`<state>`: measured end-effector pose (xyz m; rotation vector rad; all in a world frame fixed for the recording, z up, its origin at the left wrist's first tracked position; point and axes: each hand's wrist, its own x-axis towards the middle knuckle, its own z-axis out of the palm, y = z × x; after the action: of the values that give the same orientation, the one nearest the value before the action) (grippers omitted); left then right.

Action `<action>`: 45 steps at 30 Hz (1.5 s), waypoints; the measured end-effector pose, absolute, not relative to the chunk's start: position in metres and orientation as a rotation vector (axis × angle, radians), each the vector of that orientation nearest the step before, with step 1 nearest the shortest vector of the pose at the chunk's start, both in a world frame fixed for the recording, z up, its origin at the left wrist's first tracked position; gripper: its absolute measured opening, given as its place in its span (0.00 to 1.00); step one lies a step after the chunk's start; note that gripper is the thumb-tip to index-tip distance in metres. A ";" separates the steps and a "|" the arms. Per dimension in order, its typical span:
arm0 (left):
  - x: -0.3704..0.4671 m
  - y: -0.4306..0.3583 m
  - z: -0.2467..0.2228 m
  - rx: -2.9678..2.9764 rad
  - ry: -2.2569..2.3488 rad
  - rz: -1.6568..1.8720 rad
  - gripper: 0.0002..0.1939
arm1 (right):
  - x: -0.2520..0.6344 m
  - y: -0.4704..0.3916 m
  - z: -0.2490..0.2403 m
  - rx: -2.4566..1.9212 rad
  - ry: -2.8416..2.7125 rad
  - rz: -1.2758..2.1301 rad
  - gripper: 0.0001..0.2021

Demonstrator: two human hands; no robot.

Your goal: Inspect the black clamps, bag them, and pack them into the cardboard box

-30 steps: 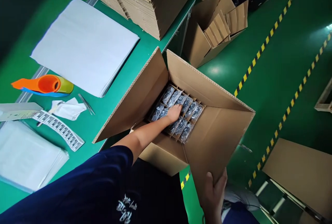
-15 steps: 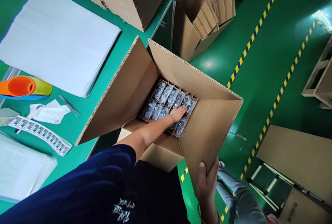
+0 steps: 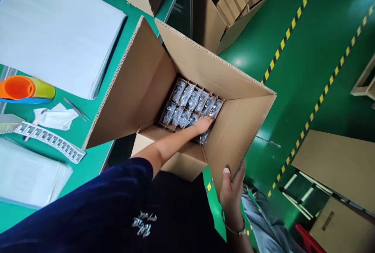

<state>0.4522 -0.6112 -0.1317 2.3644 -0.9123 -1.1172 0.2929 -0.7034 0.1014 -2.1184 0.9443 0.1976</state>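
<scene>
A tall open cardboard box stands in the middle with its flaps raised. Deep inside, a divider grid holds several plastic-wrapped dark items. My left hand reaches down into the box and lies over the wrapped items near the right end of the lower row, fingers extended and holding nothing that shows. Outside, my right hand grips the lower right flap at its edge, thumb on the inner face and fingers behind.
On the green table at left are white sheets, orange and yellow rolls, tweezers and a label strip. Behind stands a carton of cardboard pieces. A person's legs show at lower right.
The view has shifted, bringing the box slightly higher in the picture. My left hand has moved a little toward the lower row, uncovering upper-row items. My right hand still grips the flap.
</scene>
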 end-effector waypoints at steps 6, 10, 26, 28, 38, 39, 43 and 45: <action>0.389 -0.567 -0.118 2.211 -1.013 -1.382 0.20 | 0.296 -0.703 0.104 -2.143 0.877 0.195 0.35; 0.378 -0.569 -0.134 2.187 -0.993 -1.517 0.19 | 0.296 -0.704 0.101 -2.144 0.845 0.189 0.35; 0.393 -0.540 -0.136 2.294 -0.807 -1.579 0.20 | 0.298 -0.707 0.100 -2.093 0.784 0.177 0.35; 0.394 -0.540 -0.137 2.289 -0.789 -1.616 0.19 | 0.297 -0.708 0.100 -2.109 0.779 0.174 0.35; 0.410 -0.519 -0.129 2.390 -0.603 -1.545 0.18 | 0.299 -0.709 0.100 -2.130 0.808 0.169 0.38; 0.411 -0.518 -0.128 2.385 -0.593 -1.556 0.18 | 0.300 -0.709 0.101 -2.129 0.809 0.174 0.38; 0.418 -0.512 -0.126 2.453 -0.518 -1.426 0.18 | 0.304 -0.707 0.105 -2.149 0.839 0.170 0.41; 0.424 -0.505 -0.125 2.492 -0.464 -1.359 0.19 | 0.306 -0.706 0.107 -2.144 0.866 0.172 0.43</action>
<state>0.4237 -0.5053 -0.1253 2.4920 -0.4637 -1.3593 0.3056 -0.7057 0.1066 -2.1435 0.8661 0.1717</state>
